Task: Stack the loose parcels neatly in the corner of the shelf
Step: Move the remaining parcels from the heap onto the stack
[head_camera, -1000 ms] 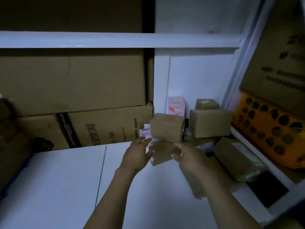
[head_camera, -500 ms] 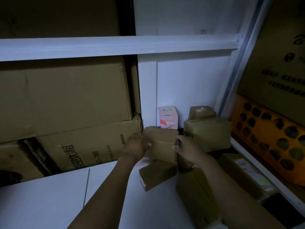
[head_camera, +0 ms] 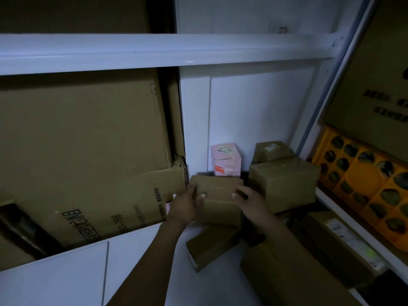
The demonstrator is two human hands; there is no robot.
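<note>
Clearly, both hands were on one small brown parcel [head_camera: 217,195], one at each side, probably so that it stayed level and square. The left hand [head_camera: 187,206] was curled around the left end with the thumb on the top face; the right hand [head_camera: 251,203] pressed against the right end with the fingers bent over the upper edge. Neither hand was wide open; both were closed on this parcel.

The parcel was near the back of the white shelf [head_camera: 66,281], just in front of a pink box [head_camera: 225,160] standing against the rear wall, and beside a bigger parcel [head_camera: 284,182] with a smaller one [head_camera: 271,151] on top of it. Whether it already rested on something below, I could not tell. A flat parcel [head_camera: 209,248] lay loose and turned at an angle in front, and two more [head_camera: 337,239] lay at the right. I judged that the held parcel was being aligned with the corner pile, and that the loose ones were not yet stacked.
</note>
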